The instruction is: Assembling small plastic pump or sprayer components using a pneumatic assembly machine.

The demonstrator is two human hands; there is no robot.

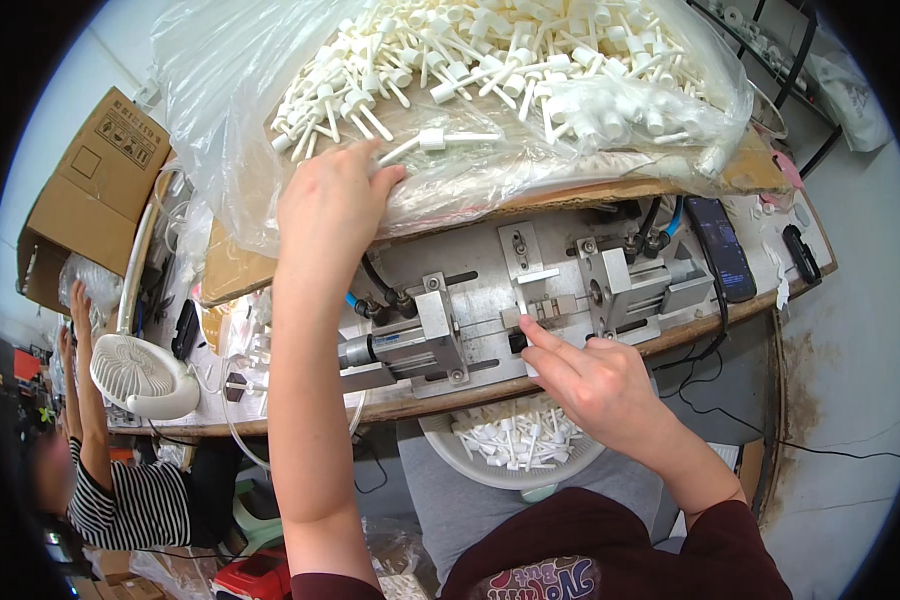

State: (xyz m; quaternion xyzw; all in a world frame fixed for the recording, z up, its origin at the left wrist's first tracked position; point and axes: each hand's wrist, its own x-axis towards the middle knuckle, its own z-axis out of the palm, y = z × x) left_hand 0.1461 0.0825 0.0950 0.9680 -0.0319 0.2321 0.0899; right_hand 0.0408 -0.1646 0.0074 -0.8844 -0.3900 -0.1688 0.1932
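Observation:
My left hand [335,195] reaches to the near edge of a heap of white plastic pieces [450,60], each a thin stem with a round cap. Its thumb stands apart from the fingers, and I see nothing held; the fingertips are partly hidden. Beside it lies one loose white capped stick [435,139] on the clear plastic. My right hand [600,385] is at the metal fixture [550,305], its fingers closed at the lower end of a white stem [521,296] standing in the middle. The fingers hide part of that stem.
Pneumatic cylinders [400,345] flank the fixture. A phone [720,250] lies to the right. A basket of white pieces [515,480] sits below the bench edge. On the left are a white fan [142,376], a cardboard box [95,195] and another person [135,505].

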